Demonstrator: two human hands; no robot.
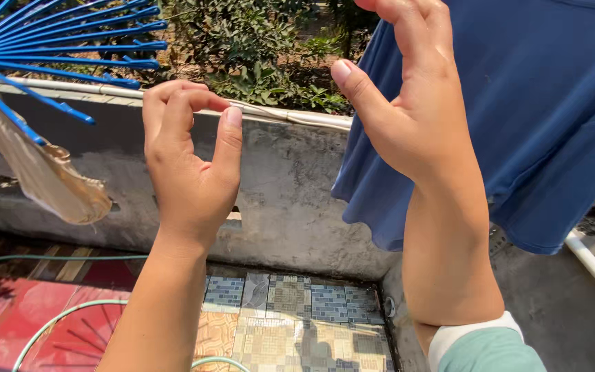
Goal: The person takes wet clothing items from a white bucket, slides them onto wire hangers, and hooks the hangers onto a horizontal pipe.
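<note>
My left hand (191, 165) is raised in front of a low grey wall, fingers curled with thumb apart, and holds nothing. My right hand (411, 103) is lifted higher, thumb spread and fingers reaching up past the top edge, beside a hanging blue garment (545, 117). The right fingertips are cut off by the frame, so I cannot see whether they touch the cloth. A pale green sleeve cuff shows at my right forearm.
A blue radial drying rack (56, 41) fans out at top left with a beige cloth (49, 179) hanging from it. The grey parapet wall (290, 186) carries a white pipe; green bushes lie beyond. Patterned floor tiles and a green hose (56, 320) lie below.
</note>
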